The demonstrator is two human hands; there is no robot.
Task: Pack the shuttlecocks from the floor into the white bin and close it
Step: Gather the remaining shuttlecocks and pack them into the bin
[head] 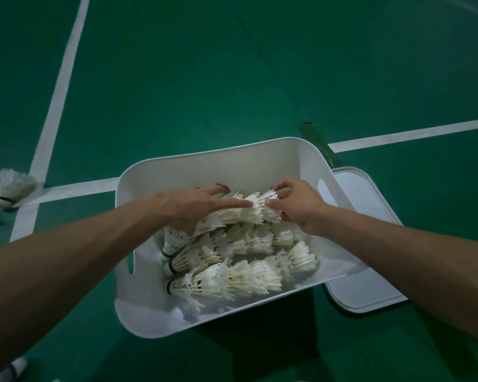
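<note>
Currently seating a nested shuttlecock row [255, 209] in the white bin [204, 164], atop earlier rows. Right hand [298, 208] fingers pinch its feather end; left hand [185, 208] fingers straight, steadying. Advise lowering level, releasing gently. Lid [370, 257] beside bin; floor shuttlecocks [11, 191] remain.

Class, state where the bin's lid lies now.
Head view: the lid lies flat on the floor, right of the white bin, which covers its left edge.

Head view, steeply downward, close.
</note>
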